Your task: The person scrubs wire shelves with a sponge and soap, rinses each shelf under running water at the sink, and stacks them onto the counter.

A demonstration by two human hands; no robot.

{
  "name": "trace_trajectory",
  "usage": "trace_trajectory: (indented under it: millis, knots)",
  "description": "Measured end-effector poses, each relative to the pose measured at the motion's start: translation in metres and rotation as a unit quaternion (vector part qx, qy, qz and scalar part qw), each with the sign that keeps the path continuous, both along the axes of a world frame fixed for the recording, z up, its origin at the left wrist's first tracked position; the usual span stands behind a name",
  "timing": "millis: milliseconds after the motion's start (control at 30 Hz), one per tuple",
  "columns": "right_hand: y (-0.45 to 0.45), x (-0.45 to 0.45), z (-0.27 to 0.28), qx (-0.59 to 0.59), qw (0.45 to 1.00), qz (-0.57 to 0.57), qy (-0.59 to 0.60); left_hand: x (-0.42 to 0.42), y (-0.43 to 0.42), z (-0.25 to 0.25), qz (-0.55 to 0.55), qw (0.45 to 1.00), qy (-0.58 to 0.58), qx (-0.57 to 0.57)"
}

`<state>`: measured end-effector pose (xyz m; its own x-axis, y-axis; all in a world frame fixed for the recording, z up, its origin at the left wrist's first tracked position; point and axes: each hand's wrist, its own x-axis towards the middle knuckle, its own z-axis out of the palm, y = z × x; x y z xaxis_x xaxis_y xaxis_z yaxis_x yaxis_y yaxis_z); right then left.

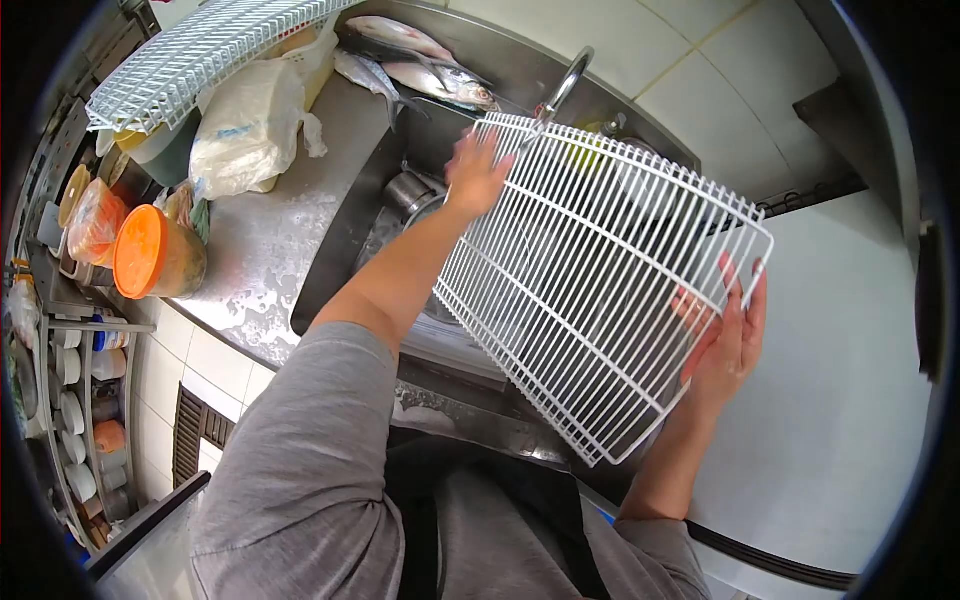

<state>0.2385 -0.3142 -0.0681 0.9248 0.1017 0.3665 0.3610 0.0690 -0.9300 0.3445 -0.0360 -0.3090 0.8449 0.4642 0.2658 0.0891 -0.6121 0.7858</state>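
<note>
A white wire rack [590, 285] is held up at a tilt over the sink [335, 240]. My left hand [478, 178] is at its upper left edge, with the thumb over the wires and the fingers slightly blurred. At the opposite edge, my right hand [728, 335] grips the rack's right end, some fingers behind the wires. The curved metal faucet [572, 80] rises just behind the rack's top edge. Inside the sink, a metal pot [408, 192] shows left of the rack. Other things in the basin are partly hidden by the wires.
Several whole fish [430, 70] lie at the back of the steel counter [265, 225]. To the left are another white rack [215, 55], a plastic-wrapped bundle [245, 125] and an orange-lidded tub [145, 252]. A white panel [820, 390] stands at the right. Shelves with dishes [75, 410] are lower left.
</note>
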Motion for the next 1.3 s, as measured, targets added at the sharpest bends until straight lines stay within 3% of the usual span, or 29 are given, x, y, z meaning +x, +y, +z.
trace_trajectory:
  millis: [33, 100, 133, 200, 233, 300, 533, 667, 733, 833, 933, 1067, 1167, 1233, 1300]
  knots:
    - [-0.006, -0.006, 0.001, -0.002, 1.000, -0.012, -0.014, -0.011, 0.007, -0.012, 0.083, 0.987, 0.135, -0.027]
    - [-0.019, -0.016, 0.001, -0.004, 0.999, -0.026, -0.029, -0.023, 0.030, -0.037, 0.096, 0.962, 0.228, -0.118]
    - [-0.025, -0.020, 0.002, -0.006, 0.998, -0.039, -0.042, -0.019, 0.040, -0.064, 0.058, 0.958, 0.218, -0.178]
    - [-0.041, -0.024, -0.004, -0.002, 0.997, -0.055, -0.044, -0.021, 0.054, -0.064, -0.040, 0.934, 0.193, -0.297]
    - [-0.046, -0.025, -0.008, 0.001, 0.997, -0.063, -0.042, -0.026, 0.058, -0.060, -0.039, 0.935, 0.192, -0.295]
    - [-0.061, -0.024, -0.022, 0.015, 0.995, -0.088, -0.034, -0.036, 0.066, -0.041, -0.099, 0.920, 0.088, -0.370]
    - [-0.066, -0.020, -0.104, 0.082, 0.988, -0.129, 0.036, -0.074, 0.130, 0.042, -0.078, 0.973, 0.080, -0.203]
    - [-0.052, -0.003, -0.128, 0.024, 0.967, -0.150, 0.207, -0.104, 0.162, 0.087, -0.069, 0.980, 0.093, -0.161]
    - [-0.042, 0.009, -0.149, 0.019, 0.963, -0.151, 0.223, -0.119, 0.177, 0.108, -0.057, 0.984, 0.146, -0.086]
    - [-0.024, 0.034, -0.199, 0.028, 0.959, -0.156, 0.234, -0.145, 0.184, 0.140, -0.044, 0.988, 0.125, -0.074]
    - [0.008, 0.052, -0.242, 0.027, 0.956, -0.142, 0.256, -0.172, 0.193, 0.180, -0.027, 0.990, 0.115, -0.071]
    - [0.061, 0.071, -0.269, 0.026, 0.931, -0.059, 0.360, -0.212, 0.188, 0.245, -0.015, 0.981, 0.192, -0.002]
    - [0.114, 0.114, -0.305, 0.078, 0.944, -0.031, 0.319, -0.250, 0.144, 0.303, -0.043, 0.980, 0.188, -0.042]
    - [0.152, 0.143, -0.301, 0.090, 0.947, -0.007, 0.308, -0.270, 0.117, 0.328, -0.064, 0.943, 0.172, -0.276]
    - [0.190, 0.173, -0.302, 0.099, 0.949, 0.016, 0.300, -0.287, 0.090, 0.346, -0.041, 0.939, 0.135, -0.314]
